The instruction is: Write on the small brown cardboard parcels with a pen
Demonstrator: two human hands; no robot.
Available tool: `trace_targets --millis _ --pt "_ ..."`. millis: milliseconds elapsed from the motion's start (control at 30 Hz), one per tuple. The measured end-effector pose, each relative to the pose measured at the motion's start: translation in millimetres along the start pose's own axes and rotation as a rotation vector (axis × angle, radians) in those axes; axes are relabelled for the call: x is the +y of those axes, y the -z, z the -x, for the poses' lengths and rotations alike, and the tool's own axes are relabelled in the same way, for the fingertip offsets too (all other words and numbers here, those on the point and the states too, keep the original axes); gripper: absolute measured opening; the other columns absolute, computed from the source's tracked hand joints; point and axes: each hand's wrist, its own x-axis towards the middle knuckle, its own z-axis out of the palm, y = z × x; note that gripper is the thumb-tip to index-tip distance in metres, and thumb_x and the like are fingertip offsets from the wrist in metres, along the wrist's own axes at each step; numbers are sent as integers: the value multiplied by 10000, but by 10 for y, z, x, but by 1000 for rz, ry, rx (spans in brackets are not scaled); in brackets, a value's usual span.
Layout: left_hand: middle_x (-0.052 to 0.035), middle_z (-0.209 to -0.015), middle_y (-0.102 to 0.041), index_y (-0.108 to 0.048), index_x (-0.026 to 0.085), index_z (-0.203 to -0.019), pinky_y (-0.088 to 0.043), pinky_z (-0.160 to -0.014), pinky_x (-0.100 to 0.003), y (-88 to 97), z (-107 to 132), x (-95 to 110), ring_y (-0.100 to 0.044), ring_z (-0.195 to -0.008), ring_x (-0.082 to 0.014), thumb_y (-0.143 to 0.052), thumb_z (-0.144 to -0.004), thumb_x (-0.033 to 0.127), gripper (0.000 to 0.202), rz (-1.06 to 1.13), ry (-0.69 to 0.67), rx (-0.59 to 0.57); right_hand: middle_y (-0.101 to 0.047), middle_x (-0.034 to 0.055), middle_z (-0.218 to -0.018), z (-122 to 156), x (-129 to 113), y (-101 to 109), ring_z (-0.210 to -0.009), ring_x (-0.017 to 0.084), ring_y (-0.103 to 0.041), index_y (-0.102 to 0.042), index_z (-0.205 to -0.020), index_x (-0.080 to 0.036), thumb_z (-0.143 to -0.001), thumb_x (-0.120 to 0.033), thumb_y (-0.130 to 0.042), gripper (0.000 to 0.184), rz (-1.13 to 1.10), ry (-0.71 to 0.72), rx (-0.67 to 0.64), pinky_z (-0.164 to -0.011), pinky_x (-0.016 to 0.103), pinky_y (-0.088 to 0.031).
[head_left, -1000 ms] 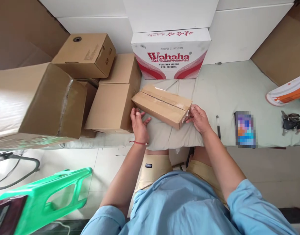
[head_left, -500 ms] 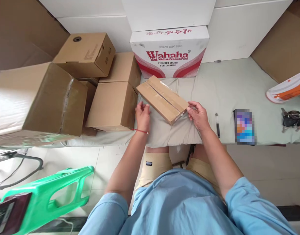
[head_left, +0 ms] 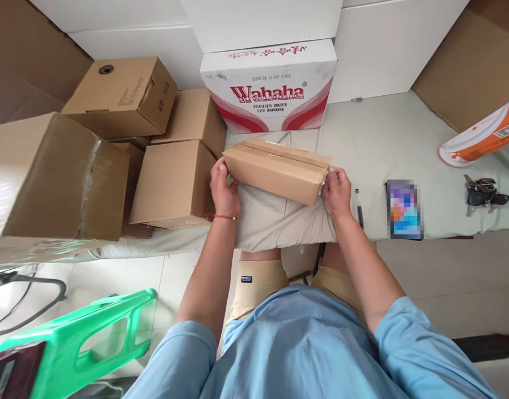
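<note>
A long, flat cardboard box [head_left: 275, 172] sealed with clear tape sits crosswise over a beige pillow [head_left: 279, 219] on the bed. My left hand [head_left: 222, 188] grips its left end, fingers curled round the edge. At the box's right end, my right hand [head_left: 336, 191] is closed on the corner. The box is held level between both hands, its taped seam facing up.
Several brown cartons [head_left: 171, 183] are stacked at the left. A white Wahaha water case [head_left: 271, 86] stands behind the box. A pen [head_left: 357, 205], a phone [head_left: 402, 209], keys [head_left: 483, 194] and an orange-white bottle [head_left: 483, 138] lie on the sheet at right. A green stool [head_left: 84, 343] stands on the floor.
The box has been turned from a diagonal lie to nearly crosswise. My left hand has gone from resting beside it to gripping its left end; my right hand keeps hold of the right end.
</note>
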Motion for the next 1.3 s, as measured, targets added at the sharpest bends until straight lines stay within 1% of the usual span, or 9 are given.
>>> trace_targets --millis 100,267,467,567,667,900,1033,1167,1300 --pt "-59 -1541 -646 -744 328 -1320 -603 -877 -289 223 356 96 -617 -1394 -273 -823 -841 675 596 33 -38 -69 -473 -74 -613 -75 2 38 -515 134 -483 -596 -921 -296 -828 -847 -749 579 -3 111 169 -448 260 -375" --pt "-94 -1252 -763 -811 272 -1112 -591 -780 -279 477 695 50 -690 -1210 -268 -886 -748 643 525 85 17 -18 -604 -49 -717 -97 -39 17 -631 133 -565 -654 -892 -266 -770 -697 -868 496 -8 125 251 -552 258 -466" --pt "-28 -978 -735 -796 233 -997 -549 -693 -258 457 628 -101 -660 -848 -156 -950 -704 613 503 50 16 68 -658 -24 -720 -42 -160 48 -693 202 -662 -740 -994 -284 -742 -619 -863 436 -59 20 148 -560 310 -516" --pt "-6 -905 -703 -769 221 -937 -543 -680 -257 440 600 -127 -637 -805 -143 -935 -744 595 452 38 6 71 -774 29 -934 7 -227 49 -981 300 -768 -757 -1010 -295 -758 -654 -820 443 -139 -6 0 -740 424 -640" --pt "3 -835 -671 -739 215 -870 -522 -653 -253 440 610 -107 -616 -753 -135 -929 -769 572 417 37 2 59 -811 33 -1079 9 -247 42 -1197 335 -751 -756 -984 -306 -748 -649 -821 421 -211 -27 -45 -916 501 -668" --pt "-56 -802 -712 -759 204 -784 -546 -708 -308 417 690 33 -674 -767 -185 -847 -789 739 543 51 21 -80 -833 42 -1056 -129 -156 132 -1199 330 -766 -769 -983 -306 -730 -813 -779 567 -259 -109 48 -851 477 -705" --pt "-44 -798 -668 -718 214 -748 -570 -769 -332 399 717 67 -672 -818 -207 -855 -759 782 584 38 -1 -140 -829 50 -995 -122 -158 154 -1196 337 -766 -769 -1003 -317 -735 -854 -755 601 -218 -100 19 -820 466 -711" --pt "-42 -878 -658 -701 231 -854 -566 -806 -321 399 725 68 -678 -910 -219 -824 -748 851 641 41 -5 -176 -835 35 -1067 -63 -220 137 -1262 325 -746 -769 -1016 -313 -720 -753 -835 534 -308 -80 -9 -911 474 -705" --pt "-25 -906 -660 -696 215 -912 -523 -761 -255 397 717 45 -644 -865 -168 -918 -718 756 616 50 10 -187 -835 33 -1175 36 -255 138 -1369 316 -701 -765 -1029 -297 -767 -634 -828 432 -439 -66 -45 -1057 518 -662"
